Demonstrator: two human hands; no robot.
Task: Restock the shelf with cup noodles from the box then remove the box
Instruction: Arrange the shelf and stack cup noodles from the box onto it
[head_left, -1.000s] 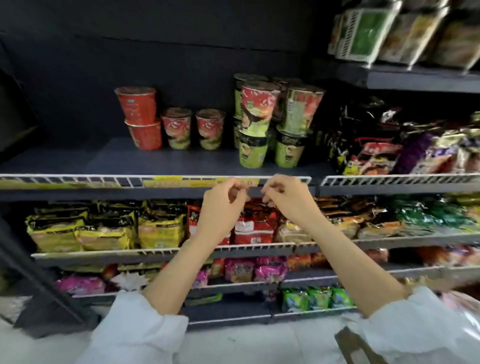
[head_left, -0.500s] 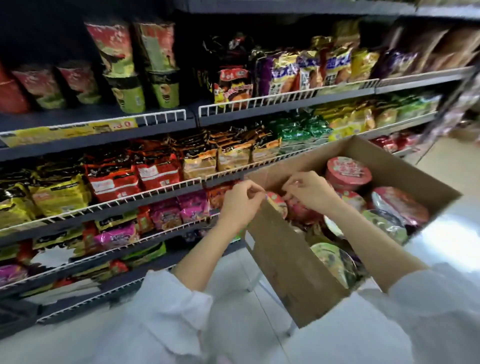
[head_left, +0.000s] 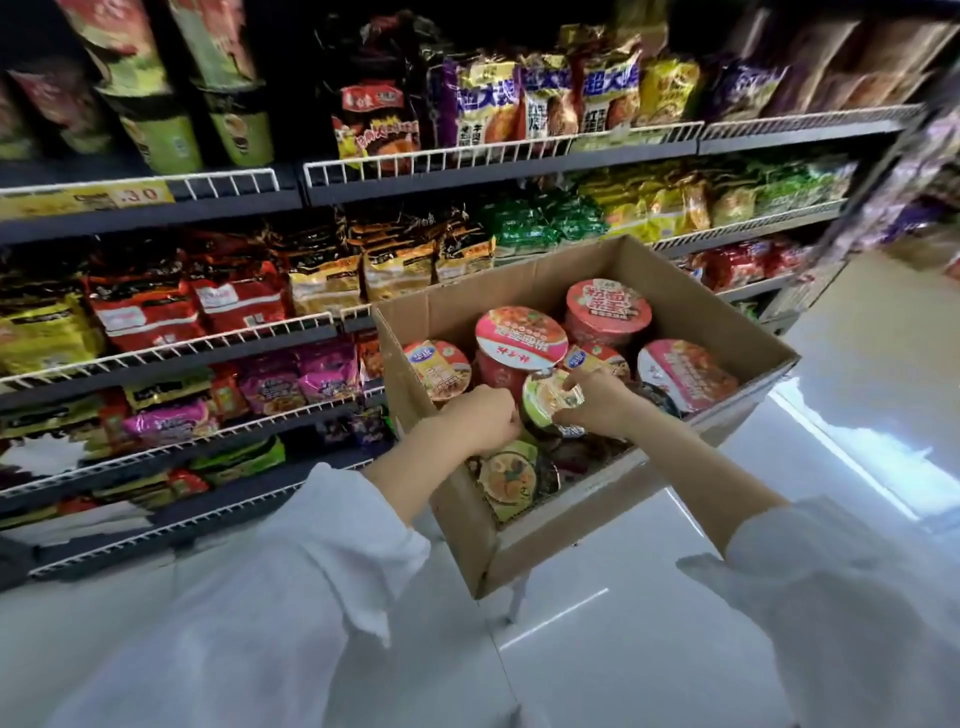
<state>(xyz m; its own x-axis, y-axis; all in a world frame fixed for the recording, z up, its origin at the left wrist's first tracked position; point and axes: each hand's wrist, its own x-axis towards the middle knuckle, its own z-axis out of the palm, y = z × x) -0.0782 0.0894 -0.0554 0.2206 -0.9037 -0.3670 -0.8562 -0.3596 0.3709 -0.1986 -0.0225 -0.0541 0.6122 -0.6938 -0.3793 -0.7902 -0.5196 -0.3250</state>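
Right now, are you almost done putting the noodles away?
Not yet. Some cup noodles already stand on the top shelf. Both hands are in the cardboard box: the right hand grips a green-lidded cup, the left hand beside it. Many cups remain, and the box isn't removed yet.

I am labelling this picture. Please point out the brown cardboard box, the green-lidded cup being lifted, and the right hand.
brown cardboard box (head_left: 530, 545), head view, near outer wall.
green-lidded noodle cup (head_left: 549, 397), head view, lid centre.
right hand (head_left: 597, 402), head view, back of the hand.
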